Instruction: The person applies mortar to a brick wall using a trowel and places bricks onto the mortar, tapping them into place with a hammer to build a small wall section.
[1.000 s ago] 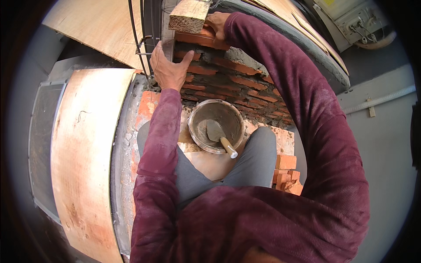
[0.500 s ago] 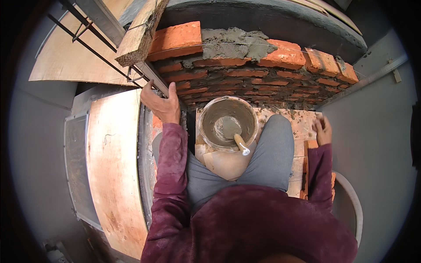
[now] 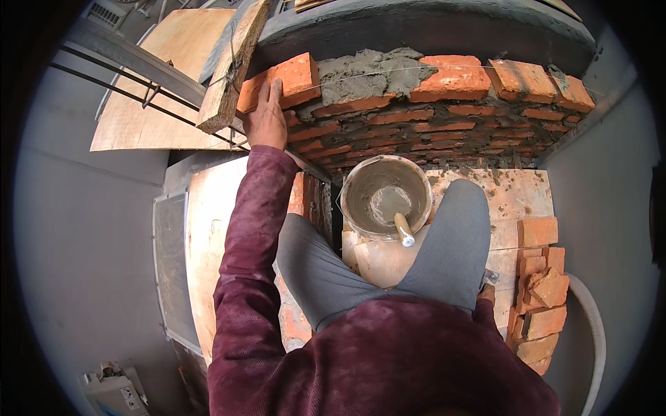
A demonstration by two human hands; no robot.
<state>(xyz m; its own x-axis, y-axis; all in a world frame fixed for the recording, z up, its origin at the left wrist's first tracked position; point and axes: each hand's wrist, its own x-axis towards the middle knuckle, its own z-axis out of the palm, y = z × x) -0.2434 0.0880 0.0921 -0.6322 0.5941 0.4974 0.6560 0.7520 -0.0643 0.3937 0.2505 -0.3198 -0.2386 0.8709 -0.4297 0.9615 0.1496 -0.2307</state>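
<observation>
My left hand lies with fingers stretched out against the orange brick at the left end of the wall's top course. Beside that brick, wet grey mortar is spread along the top. Low by my right thigh, my right hand is closed on a grey metal tool; the leg and sleeve hide most of both, so its kind does not show. Between my knees stands a mortar-smeared bucket. A wooden-handled tool leans in it, its working end sunk in mortar.
More bricks continue the top course under a taut string. Loose bricks are stacked at the right near a pale hose. A rough wooden post and steel rods stand at the left, above a plywood sheet.
My left hand has moved from beside the post onto the end brick. My right hand has dropped back beside my thigh and now has a grey metal tool. The view has shifted.
</observation>
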